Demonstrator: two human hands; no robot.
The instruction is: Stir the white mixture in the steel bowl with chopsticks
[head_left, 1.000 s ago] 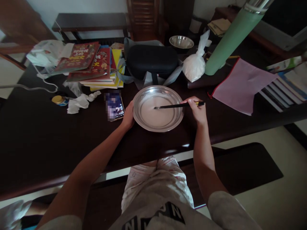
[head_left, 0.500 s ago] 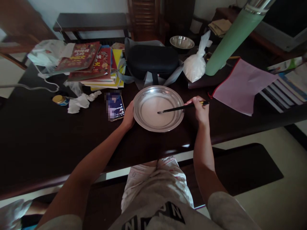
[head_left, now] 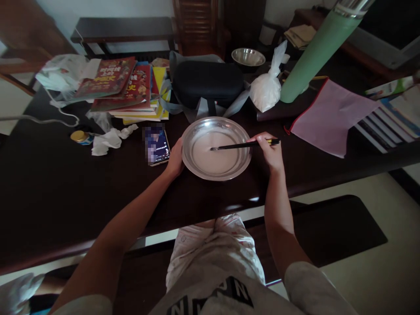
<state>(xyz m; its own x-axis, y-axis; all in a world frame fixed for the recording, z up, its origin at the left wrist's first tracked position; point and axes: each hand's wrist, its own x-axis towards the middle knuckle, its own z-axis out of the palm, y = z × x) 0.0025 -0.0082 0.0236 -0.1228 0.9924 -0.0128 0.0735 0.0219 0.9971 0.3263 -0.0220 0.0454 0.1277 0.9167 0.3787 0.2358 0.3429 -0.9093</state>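
A round metal basin (head_left: 216, 174) stands on the dark table before me, holding a pale, milky liquid (head_left: 213, 162). Its left rim is gripped by my left hand (head_left: 176, 158), whose fingertips are hidden behind and under the edge. Black chopsticks (head_left: 241, 145) are pinched in my right hand (head_left: 271, 151) at the basin's right side. They slant leftward over the rim, their tips in the liquid near the middle. Just left of my left hand lies a phone (head_left: 159, 146) with its screen lit.
Behind the basin sits a black case (head_left: 208, 83). To its right are a knotted bag of white powder (head_left: 265, 92), a tall green bottle (head_left: 315, 61) and a pink mesh pouch (head_left: 331, 118). Books (head_left: 111, 78), crumpled tissue (head_left: 110, 141) and a small jar (head_left: 82, 137) are at left.
My right hand has shifted slightly left with the chopsticks, and their tips have moved left and a little farther from me through the liquid. My left hand stays on the basin.
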